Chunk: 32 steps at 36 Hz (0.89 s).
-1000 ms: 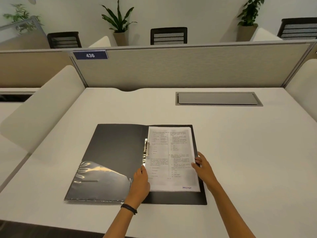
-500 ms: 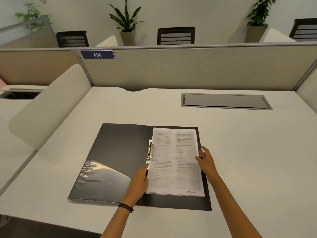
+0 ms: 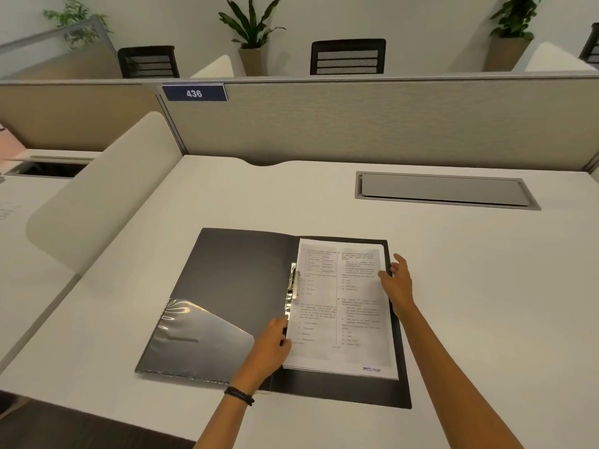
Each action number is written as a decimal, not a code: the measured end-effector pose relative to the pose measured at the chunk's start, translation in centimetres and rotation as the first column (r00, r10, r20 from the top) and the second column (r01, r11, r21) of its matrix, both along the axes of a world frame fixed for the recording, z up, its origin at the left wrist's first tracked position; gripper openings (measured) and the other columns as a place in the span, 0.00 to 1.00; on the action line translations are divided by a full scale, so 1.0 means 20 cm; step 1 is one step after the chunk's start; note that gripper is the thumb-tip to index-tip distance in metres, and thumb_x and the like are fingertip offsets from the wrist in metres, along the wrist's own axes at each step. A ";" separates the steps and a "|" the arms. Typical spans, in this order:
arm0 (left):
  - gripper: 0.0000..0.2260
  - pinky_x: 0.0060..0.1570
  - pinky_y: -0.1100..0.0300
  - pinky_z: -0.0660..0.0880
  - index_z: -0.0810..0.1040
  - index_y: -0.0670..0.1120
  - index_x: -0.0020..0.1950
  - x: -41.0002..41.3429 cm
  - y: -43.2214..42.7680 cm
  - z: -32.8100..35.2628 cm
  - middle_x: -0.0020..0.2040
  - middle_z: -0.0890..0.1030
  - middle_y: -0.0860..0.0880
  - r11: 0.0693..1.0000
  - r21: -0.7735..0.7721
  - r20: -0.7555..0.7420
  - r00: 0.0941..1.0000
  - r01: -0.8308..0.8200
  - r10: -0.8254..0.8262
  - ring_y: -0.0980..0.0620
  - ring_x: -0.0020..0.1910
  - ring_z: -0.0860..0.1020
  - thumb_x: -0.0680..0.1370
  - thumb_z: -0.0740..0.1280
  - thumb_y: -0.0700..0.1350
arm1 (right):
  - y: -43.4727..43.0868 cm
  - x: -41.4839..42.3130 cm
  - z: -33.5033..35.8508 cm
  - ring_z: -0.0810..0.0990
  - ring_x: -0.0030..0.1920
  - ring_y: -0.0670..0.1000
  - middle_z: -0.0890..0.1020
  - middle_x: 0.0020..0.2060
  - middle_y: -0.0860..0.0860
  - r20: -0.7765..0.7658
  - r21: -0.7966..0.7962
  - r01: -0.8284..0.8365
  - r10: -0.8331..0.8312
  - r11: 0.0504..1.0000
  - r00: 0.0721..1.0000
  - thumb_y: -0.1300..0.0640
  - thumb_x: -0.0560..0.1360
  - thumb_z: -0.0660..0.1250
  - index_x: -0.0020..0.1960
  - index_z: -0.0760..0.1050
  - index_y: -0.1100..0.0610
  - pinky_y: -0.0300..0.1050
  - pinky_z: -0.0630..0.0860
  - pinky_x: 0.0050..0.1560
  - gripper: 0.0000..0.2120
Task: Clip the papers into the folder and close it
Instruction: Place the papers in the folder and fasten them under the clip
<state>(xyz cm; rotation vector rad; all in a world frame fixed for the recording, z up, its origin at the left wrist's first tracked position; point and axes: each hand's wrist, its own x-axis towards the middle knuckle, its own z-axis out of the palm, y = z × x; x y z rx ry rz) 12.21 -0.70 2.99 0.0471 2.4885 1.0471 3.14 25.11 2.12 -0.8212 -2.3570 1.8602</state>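
A black folder point(image 3: 233, 273) lies open flat on the white desk, with a clear plastic pocket point(image 3: 197, 338) on its left inner cover. A thin stack of printed papers point(image 3: 340, 306) rests on the right half, its left edge against the metal clip point(image 3: 292, 285) at the spine. My left hand point(image 3: 270, 348) pinches the papers' lower left edge. My right hand point(image 3: 397, 283) touches the papers' right edge with its fingers spread. Whether the clip lever is pressed down on the papers I cannot tell.
A grey cable hatch point(image 3: 444, 189) is set into the desk at the back right. A beige partition point(image 3: 356, 121) with a "436" label point(image 3: 194, 93) closes the back. A curved white side divider point(image 3: 100, 196) stands to the left. Chairs and plants are beyond.
My right hand has slid up along the papers' right edge. My left hand keeps its hold at the lower left edge. The camera has shifted, so the folder sits more to the right in view.
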 end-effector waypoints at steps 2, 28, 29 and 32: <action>0.18 0.63 0.58 0.71 0.63 0.49 0.69 0.01 -0.01 0.00 0.67 0.69 0.47 1.000 -0.021 -0.004 1.000 0.011 -0.011 0.49 0.64 0.70 0.79 0.59 0.43 | 0.00 -0.03 -0.01 0.69 0.66 0.59 0.67 0.68 0.58 -0.005 0.000 -0.012 0.012 1.000 1.000 0.63 0.75 0.63 0.71 0.56 0.56 0.54 0.70 0.62 0.27; 0.22 0.70 0.61 0.63 0.50 0.72 0.62 0.14 -0.17 -0.16 0.69 0.35 0.70 0.908 -0.243 -0.232 0.889 0.340 -0.395 0.53 0.74 0.57 0.68 0.44 0.69 | -0.26 -0.50 -0.06 0.68 0.66 0.58 0.70 0.64 0.59 0.124 0.638 -0.482 0.537 0.601 0.834 0.56 0.76 0.60 0.63 0.69 0.60 0.62 0.43 0.72 0.16; 0.19 0.70 0.61 0.62 0.48 0.75 0.61 0.14 -0.17 -0.18 0.70 0.36 0.69 0.910 -0.241 -0.247 0.886 0.336 -0.392 0.53 0.74 0.58 0.71 0.47 0.67 | -0.27 -0.52 -0.06 0.68 0.65 0.58 0.70 0.64 0.59 0.162 0.644 -0.511 0.552 0.569 0.818 0.56 0.76 0.59 0.63 0.69 0.60 0.63 0.43 0.72 0.17; 0.26 0.68 0.61 0.64 0.44 0.78 0.60 0.14 -0.17 -0.22 0.73 0.45 0.62 0.923 -0.216 -0.293 0.881 0.318 -0.372 0.51 0.73 0.62 0.77 0.59 0.56 | -0.29 -0.56 -0.05 0.66 0.66 0.59 0.69 0.64 0.58 0.252 0.648 -0.576 0.573 0.498 0.780 0.54 0.77 0.56 0.64 0.67 0.59 0.65 0.43 0.71 0.17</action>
